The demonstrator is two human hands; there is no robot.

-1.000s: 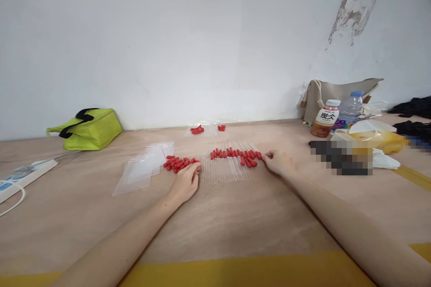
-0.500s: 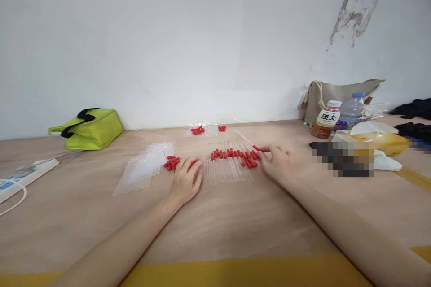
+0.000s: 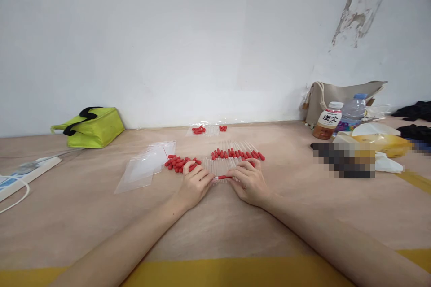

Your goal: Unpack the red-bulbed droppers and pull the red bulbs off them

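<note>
Between my hands, low over the table, lies a clear dropper tube with a red rubber bulb [image 3: 222,177] at its end. My left hand [image 3: 196,187] pinches the clear tube side. My right hand [image 3: 251,182] is closed on the red bulb side. Behind them runs a row of droppers with red bulbs [image 3: 232,154], their clear tubes pointing away. Bare clear tubes [image 3: 210,166] lie side by side just in front of that row, partly covered by my hands. A pile of loose red bulbs [image 3: 177,163] sits by my left fingers.
Clear zip bags [image 3: 143,168] overlap at the left. Bagged tubes with red bulbs [image 3: 198,130] rest near the wall. A lime bag [image 3: 97,132] and a power strip [image 3: 33,172] stand far left. To the right are a brown drink bottle [image 3: 326,125], a water bottle [image 3: 355,110] and tissues [image 3: 387,161].
My right hand has come left and nearer from the right end of the dropper row, bringing a red-bulbed piece. My left hand has moved slightly right, and both now meet at one dropper.
</note>
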